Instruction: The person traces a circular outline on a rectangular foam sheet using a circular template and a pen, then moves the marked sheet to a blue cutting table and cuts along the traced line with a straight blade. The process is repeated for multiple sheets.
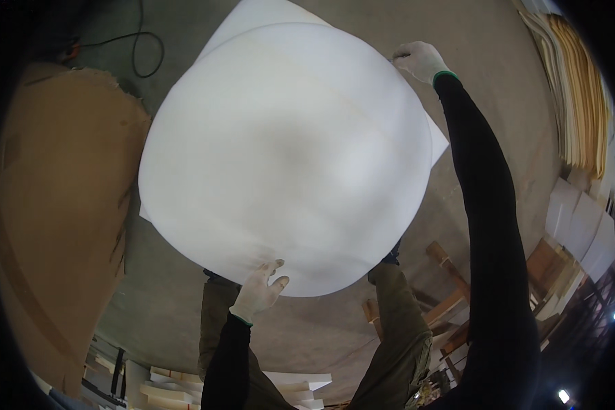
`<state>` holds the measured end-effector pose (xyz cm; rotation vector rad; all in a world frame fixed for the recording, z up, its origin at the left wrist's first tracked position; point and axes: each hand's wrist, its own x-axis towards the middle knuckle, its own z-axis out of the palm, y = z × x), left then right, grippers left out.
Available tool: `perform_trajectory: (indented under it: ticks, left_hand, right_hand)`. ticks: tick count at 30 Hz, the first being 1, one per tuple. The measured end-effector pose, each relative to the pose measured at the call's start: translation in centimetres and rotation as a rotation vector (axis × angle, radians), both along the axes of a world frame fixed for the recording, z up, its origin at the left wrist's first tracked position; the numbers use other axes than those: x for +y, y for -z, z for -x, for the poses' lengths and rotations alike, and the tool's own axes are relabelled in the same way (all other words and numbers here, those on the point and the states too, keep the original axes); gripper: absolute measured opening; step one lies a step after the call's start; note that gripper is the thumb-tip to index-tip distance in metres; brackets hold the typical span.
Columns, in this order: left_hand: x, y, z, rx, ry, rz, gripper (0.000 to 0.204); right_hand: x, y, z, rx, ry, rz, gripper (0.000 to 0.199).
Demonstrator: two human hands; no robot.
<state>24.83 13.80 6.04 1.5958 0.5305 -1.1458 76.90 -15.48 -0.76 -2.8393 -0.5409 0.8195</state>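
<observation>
Two gloved hands grip a big white foam sheet [287, 157] above the concrete floor [184, 321]: left hand [258, 290] pinching its near edge, right hand [420, 60] its far-right corner. With so little hold, the floppy sheet could sag, slip, or tear.

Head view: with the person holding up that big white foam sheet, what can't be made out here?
- Floor under the white foam sheet: hidden by it.
- Left hand fingertips: tucked behind the sheet's near edge.
- Right hand grip: palm side faces away.
- Second white sheet beneath: mostly covered.
- Stacked boards: cut off by the right rim.
</observation>
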Motion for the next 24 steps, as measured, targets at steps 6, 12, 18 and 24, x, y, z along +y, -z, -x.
perform_trajectory:
  ticks: [6,12,18,24]
  left_hand:
    - [-0.8,0.3,-0.1,0.011,0.04,-0.002,0.049]
    - [-1.4,0.7,0.1,0.031,0.074,0.0,0.049]
    - [-1.5,1.1,0.8,0.011,0.097,-0.024,0.049]
    - [-1.2,1.3,1.1,-0.011,0.136,-0.022,0.05]
  right_hand:
    - [-4.7,0.0,3.6,0.021,0.061,0.024,0.03]
    - [-10.0,0.6,7.9,0.041,0.231,0.018,0.028]
    - [-13.2,0.5,13.4,0.092,0.401,0.0,0.026]
    - [-16.0,1.1,19.9,0.095,0.579,-0.041,0.023]
